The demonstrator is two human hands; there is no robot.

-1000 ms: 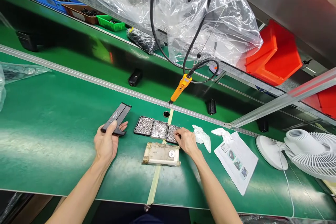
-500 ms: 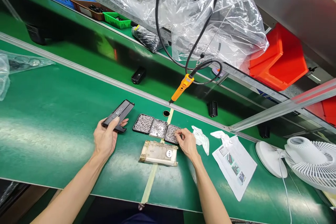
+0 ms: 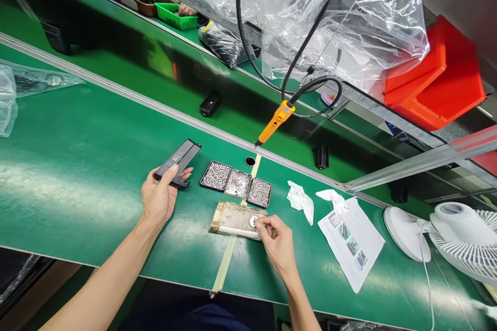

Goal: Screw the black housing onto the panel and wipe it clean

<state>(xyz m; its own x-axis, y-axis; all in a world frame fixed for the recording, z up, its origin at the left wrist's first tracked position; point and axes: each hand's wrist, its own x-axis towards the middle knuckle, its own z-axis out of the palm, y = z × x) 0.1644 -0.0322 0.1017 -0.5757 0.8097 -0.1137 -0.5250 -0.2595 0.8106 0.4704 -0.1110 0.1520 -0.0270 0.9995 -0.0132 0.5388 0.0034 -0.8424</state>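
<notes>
My left hand grips a flat dark grey part with white lettering and holds it tilted just above the green table. My right hand is pinched at the right end of a worn cream fixture block, by its round white spot; something small may sit between the fingertips, too small to tell. Three small black trays of tiny metal screws lie in a row just behind the block.
An orange electric screwdriver hangs on a black cable above the trays. Crumpled white wipes and a printed sheet lie to the right, then a white fan. Red bins, clear plastic bags and parts bins stand behind.
My right hand has drawn back from the rightmost screw tray to the right end of the cream block. My left hand still holds the grey part in place.
</notes>
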